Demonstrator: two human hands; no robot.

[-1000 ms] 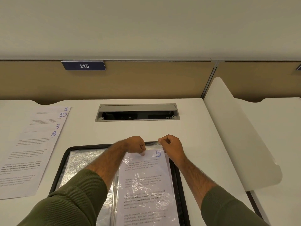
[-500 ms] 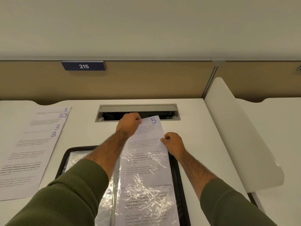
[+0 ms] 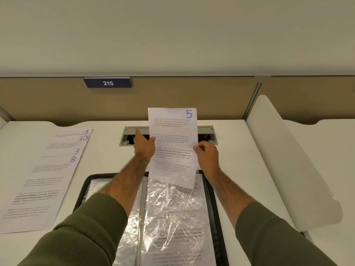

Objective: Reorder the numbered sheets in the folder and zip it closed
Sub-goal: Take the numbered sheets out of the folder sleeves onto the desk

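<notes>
— What's the sheet marked 5 [image 3: 173, 150] made of?
— Plain matt paper, lightly creased. The pocket [image 3: 172, 204] under it is thin clear plastic, glossy and crinkled.
— And the folder [image 3: 209, 200]?
— The rim is black, probably woven cloth, though it's too blurred to be sure. The desk [image 3: 107, 169] is smooth matt white, and my sleeve [image 3: 86, 233] is ribbed green knit.
</notes>
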